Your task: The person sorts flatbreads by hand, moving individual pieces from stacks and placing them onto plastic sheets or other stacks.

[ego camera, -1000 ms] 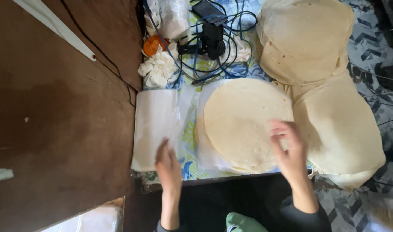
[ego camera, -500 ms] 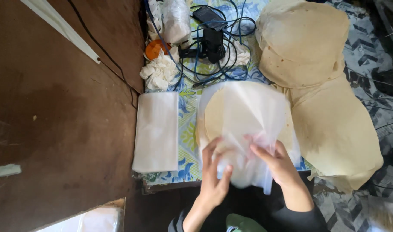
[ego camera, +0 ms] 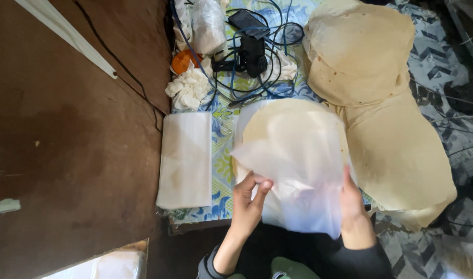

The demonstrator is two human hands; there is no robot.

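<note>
Since earlier: sheet (ego camera: 303, 170) lifted higher over flatbread (ego camera: 277, 116) | left hand (ego camera: 249, 199) and right hand (ego camera: 352, 201) pinch its near edge | likely light, limp, tearable; best held at the edges.

My left hand (ego camera: 251, 199) raised in front of me, fingers curled and pinching, thumb up, my right hand (ego camera: 351, 201) beside it, fingers hidden, both wrists bent inward, my forearms in dark sleeves, close together
</note>
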